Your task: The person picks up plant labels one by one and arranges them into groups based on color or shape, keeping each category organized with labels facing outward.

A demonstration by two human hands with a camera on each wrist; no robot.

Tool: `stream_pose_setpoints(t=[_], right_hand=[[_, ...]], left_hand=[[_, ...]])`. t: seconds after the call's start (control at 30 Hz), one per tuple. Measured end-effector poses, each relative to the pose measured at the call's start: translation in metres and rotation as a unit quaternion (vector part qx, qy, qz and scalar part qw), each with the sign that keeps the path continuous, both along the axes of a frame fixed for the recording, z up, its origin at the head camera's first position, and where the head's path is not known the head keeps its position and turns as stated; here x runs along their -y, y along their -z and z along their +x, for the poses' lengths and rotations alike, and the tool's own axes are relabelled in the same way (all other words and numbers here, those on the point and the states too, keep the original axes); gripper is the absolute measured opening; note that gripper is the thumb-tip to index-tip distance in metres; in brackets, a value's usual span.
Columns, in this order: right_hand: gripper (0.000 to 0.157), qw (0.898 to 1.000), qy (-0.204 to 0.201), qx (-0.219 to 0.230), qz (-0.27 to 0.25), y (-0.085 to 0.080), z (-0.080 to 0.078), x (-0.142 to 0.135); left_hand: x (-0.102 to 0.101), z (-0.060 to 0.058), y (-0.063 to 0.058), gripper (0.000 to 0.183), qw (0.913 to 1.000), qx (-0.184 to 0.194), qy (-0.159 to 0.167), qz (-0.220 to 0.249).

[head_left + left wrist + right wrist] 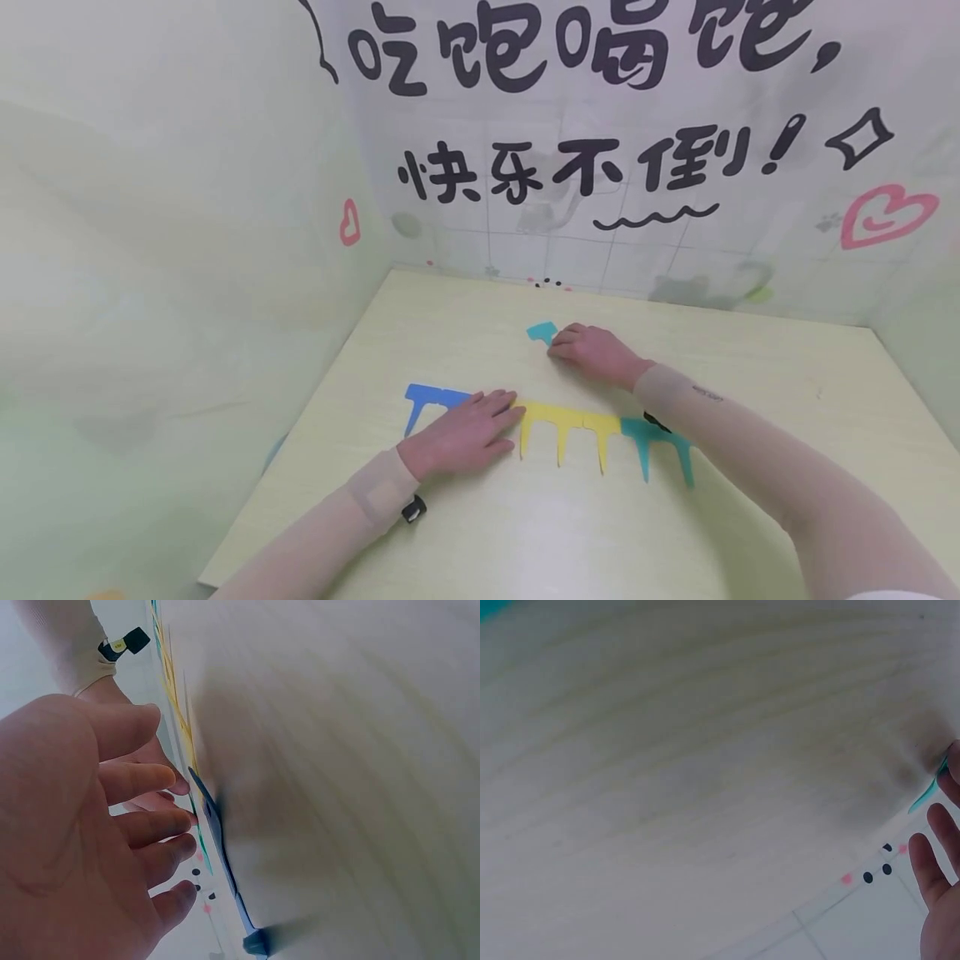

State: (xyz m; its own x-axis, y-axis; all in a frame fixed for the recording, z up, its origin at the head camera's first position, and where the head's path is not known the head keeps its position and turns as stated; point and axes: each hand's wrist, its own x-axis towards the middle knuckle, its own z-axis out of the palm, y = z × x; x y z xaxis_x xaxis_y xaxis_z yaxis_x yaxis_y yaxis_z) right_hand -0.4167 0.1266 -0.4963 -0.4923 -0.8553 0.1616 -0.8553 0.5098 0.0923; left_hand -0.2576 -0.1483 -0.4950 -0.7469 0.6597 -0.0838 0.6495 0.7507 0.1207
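Note:
A row of T-shaped plant labels lies across the table: blue labels (427,394) on the left, yellow labels (558,414) in the middle, teal labels (652,432) on the right. My left hand (465,433) reaches over the row where blue meets yellow, fingers loosely spread and partly hiding those labels. In the left wrist view its relaxed fingers hover beside a blue label (222,844). Farther back, my right hand (596,354) pinches a teal plant label (542,332) by its stem. The right wrist view shows that teal label (928,793) at the thumb and fingertip.
The pale wooden table (480,533) meets a printed wall cloth (450,242) with black characters at its back edge. A light curtain (187,292) hangs along the left side. My right forearm (750,450) passes over the teal end of the row.

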Motion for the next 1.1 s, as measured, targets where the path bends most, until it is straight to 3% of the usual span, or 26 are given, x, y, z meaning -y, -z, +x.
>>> stream_pose_setpoints(t=[0.1, 0.2, 0.3, 0.5, 0.67, 0.93, 1.1], right_hand=[[0.027, 1.000, 0.007, 0.015, -0.024, -0.001, 0.000, 0.002], [0.031, 0.994, 0.051, 0.073, -0.068, -0.005, -0.004, 0.003], [0.040, 0.980, 0.102, 0.136, -0.103, -0.011, -0.011, 0.003], [0.056, 0.956, 0.148, 0.226, -0.114, -0.018, -0.030, 0.003], [0.066, 0.937, 0.179, 0.275, -0.117, -0.017, -0.045, 0.005], [0.064, 0.943, 0.206, 0.254, -0.069, -0.012, -0.047, 0.012], [0.057, 0.940, 0.223, 0.247, -0.074, -0.013, -0.041, 0.014]], left_hand=[[0.001, 0.000, -0.001, 0.058, 1.0000, 0.000, 0.003, 0.008], [0.002, 0.000, 0.000, 0.057, 0.9999, 0.002, 0.006, 0.014], [0.002, 0.000, 0.000, 0.057, 0.9998, 0.004, 0.007, 0.015], [0.002, 0.001, 0.000, 0.058, 0.9997, 0.008, 0.015, 0.015], [0.000, 0.001, 0.001, 0.058, 0.9995, 0.007, 0.026, 0.016], [-0.002, 0.001, -0.001, 0.057, 0.9994, 0.002, 0.034, 0.011], [-0.004, 0.000, 0.001, 0.057, 0.9993, -0.002, 0.036, 0.003]])
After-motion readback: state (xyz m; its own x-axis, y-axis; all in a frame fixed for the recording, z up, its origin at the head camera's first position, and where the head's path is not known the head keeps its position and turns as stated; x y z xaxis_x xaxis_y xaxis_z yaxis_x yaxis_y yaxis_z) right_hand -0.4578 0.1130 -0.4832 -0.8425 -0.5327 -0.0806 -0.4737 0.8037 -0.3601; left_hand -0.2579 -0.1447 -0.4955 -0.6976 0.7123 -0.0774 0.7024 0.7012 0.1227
